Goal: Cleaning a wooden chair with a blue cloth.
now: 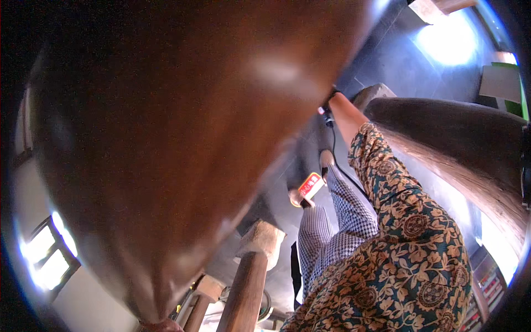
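A large, blurred brown surface (166,137) fills the left and centre, very close to the camera; what it is cannot be told. My right forearm, in a floral-patterned sleeve (398,199), reaches up to its edge. A dark band circles the wrist, and my right hand is hidden beyond that edge. Just below the wrist is a small dark device (327,118) with a black cable (344,172) hanging from it; whether I hold it is unclear. At the bottom edge, a pinkish, skin-like patch (161,325) meets the surface's creased, narrow end; it may be my left hand.
Wooden pillars (244,290) on stone bases (263,238) stand below, and a thick dark pillar (448,128) is at the right. A red and yellow sign with writing (311,186) lies on the grey floor by my feet. A window (52,257) is at the lower left.
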{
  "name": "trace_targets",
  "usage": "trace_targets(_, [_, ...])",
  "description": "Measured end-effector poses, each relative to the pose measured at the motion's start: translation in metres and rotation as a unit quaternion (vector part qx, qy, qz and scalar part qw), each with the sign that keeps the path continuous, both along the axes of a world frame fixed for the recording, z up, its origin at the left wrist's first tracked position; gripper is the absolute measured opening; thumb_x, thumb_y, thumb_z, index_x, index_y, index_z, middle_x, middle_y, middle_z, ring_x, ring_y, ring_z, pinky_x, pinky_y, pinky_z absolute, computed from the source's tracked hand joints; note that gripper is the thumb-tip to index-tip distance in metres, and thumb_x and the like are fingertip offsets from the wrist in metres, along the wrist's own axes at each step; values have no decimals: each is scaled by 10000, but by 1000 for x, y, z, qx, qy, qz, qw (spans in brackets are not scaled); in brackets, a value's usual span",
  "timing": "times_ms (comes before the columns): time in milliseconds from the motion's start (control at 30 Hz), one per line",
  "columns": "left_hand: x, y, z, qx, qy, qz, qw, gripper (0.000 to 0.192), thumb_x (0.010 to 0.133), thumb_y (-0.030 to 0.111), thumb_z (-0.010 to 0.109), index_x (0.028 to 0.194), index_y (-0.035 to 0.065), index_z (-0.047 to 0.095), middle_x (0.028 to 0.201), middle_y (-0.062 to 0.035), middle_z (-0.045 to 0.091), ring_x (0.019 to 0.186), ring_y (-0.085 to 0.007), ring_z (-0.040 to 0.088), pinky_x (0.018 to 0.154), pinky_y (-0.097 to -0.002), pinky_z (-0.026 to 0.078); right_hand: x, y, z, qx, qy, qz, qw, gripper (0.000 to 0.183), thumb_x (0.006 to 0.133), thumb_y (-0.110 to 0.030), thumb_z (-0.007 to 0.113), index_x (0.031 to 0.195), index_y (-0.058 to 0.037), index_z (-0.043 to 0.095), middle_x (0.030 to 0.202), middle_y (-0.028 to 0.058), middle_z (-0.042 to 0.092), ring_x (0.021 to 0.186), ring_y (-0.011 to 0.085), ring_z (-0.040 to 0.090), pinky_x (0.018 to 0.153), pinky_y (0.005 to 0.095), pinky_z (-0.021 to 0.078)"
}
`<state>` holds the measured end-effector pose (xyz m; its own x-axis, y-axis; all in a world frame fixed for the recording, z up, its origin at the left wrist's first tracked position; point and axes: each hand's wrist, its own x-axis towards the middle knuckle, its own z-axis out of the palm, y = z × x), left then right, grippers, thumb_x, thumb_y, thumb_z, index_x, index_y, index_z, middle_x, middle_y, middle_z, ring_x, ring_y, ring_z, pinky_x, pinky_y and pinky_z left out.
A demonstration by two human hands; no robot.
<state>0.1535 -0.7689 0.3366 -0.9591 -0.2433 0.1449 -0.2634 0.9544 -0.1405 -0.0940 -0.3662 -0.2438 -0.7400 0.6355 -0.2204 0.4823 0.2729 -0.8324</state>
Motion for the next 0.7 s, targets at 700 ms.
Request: trace_targets(700, [-140, 133, 1, 119, -43, -38, 991, 898, 836, 748, 236, 1135, -58, 494, 962, -167, 560, 868, -277, 541, 757, -378, 428, 99, -213, 41, -119, -149, 45, 981, 504, 737, -66, 572, 1226, -87, 453, 1264, 287, 350, 1084, 488, 432, 894, 521, 422])
